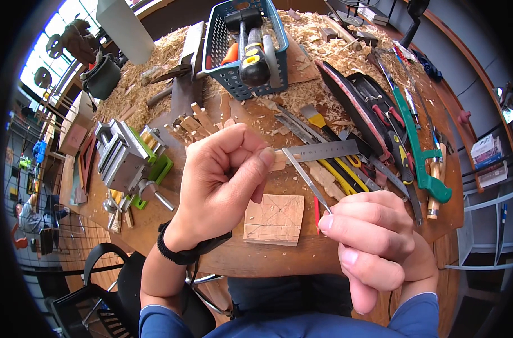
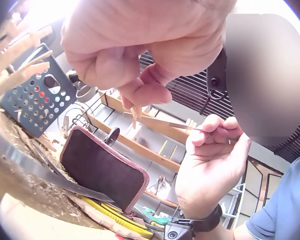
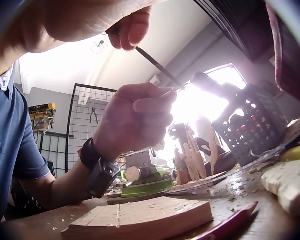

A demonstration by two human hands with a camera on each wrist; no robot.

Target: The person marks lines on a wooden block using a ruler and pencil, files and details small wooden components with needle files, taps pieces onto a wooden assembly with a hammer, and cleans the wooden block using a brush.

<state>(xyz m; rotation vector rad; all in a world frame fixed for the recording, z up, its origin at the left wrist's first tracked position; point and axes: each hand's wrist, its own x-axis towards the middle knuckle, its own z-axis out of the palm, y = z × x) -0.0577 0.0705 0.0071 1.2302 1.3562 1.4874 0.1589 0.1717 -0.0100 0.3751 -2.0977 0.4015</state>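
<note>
My left hand (image 1: 220,169) pinches a small piece of pale wood (image 1: 279,161) between thumb and forefinger; the left wrist view shows the wood (image 2: 136,116) below the fingertips. My right hand (image 1: 380,236) holds one end of a thin metal tool (image 1: 308,181) with its fingers. The tool's far end is at the wood piece; whether they touch, I cannot tell. Both hands are raised above the table. Below them lies a square wooden block (image 1: 273,221) with pencil lines, and a red pencil (image 1: 317,214) lies beside it, seen also in the right wrist view (image 3: 230,222).
A steel ruler (image 1: 329,150), saws and yellow-handled cutters lie beyond the hands. A vise (image 1: 124,155) stands at the left, a blue basket of tools (image 1: 222,79) at the back among wood shavings (image 1: 307,34). A green-handled saw (image 1: 431,183) lies at the right.
</note>
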